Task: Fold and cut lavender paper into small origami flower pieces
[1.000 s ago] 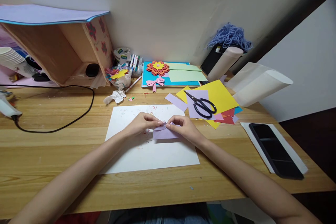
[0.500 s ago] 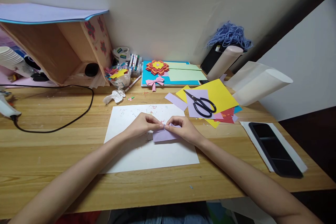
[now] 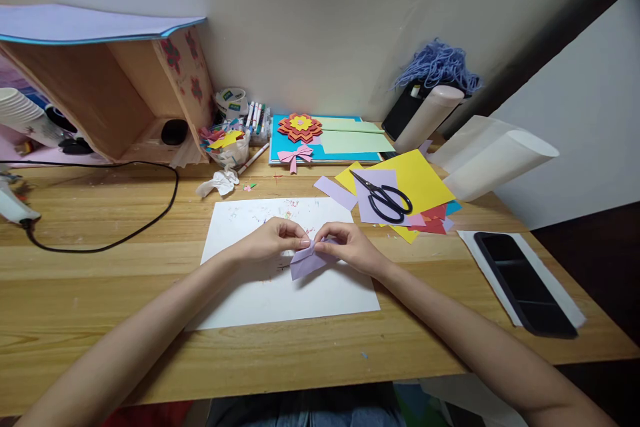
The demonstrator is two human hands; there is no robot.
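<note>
A folded piece of purple paper (image 3: 307,264) is held between my two hands, just above a white sheet of paper (image 3: 250,303) speckled with coloured marks. My left hand (image 3: 277,239) pinches its upper left edge between thumb and fingers. On the other side, my right hand (image 3: 350,247) grips it with thumb and forefinger, and these fingers cover its right part. Creases run across the purple piece near the fingertips. Beyond my right hand, black-handled scissors (image 3: 389,203) lie on purple and yellow paper (image 3: 423,177).
Behind the white sheet lies a blue board (image 3: 275,147) with a layered paper flower (image 3: 300,128) and a pink paper bow (image 3: 296,156). A bag of scraps (image 3: 227,143) and markers (image 3: 256,117) stand left of it. A phone (image 3: 525,283) lies right; a cable (image 3: 100,250) curves left.
The purple paper has tilted, its lower left corner dropping and its right end lifting into my right hand. Both hands have shifted only slightly, still pinching it.
</note>
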